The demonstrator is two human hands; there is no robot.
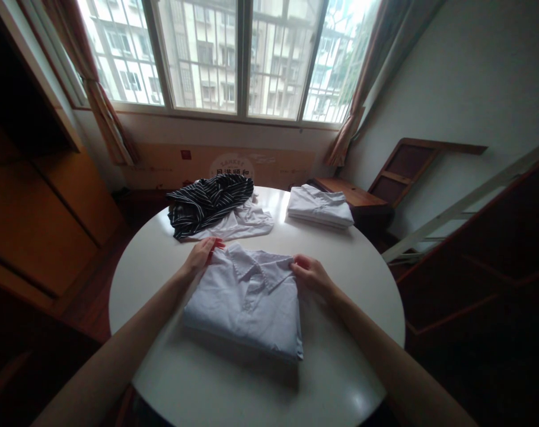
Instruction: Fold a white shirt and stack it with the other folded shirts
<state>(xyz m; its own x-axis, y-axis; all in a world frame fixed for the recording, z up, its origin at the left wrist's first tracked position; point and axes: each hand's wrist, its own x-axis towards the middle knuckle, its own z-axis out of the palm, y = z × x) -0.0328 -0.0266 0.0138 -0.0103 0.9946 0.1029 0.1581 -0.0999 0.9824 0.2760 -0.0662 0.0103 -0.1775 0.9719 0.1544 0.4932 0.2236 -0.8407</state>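
A folded white collared shirt (246, 302) lies in the middle of a round white table (171, 367), collar facing away from me. My left hand (202, 254) pinches the shirt's far left shoulder corner. At the far right shoulder corner my right hand (310, 274) grips the fabric. Both forearms reach in from the near edge on either side of the shirt.
A crumpled black-and-white striped garment (209, 201) lies on an unfolded white garment (242, 222) at the table's far left. A folded white shirt stack (320, 206) sits far right. Behind are a wooden desk (353, 196), window (233, 53), curtains and dark wooden furniture.
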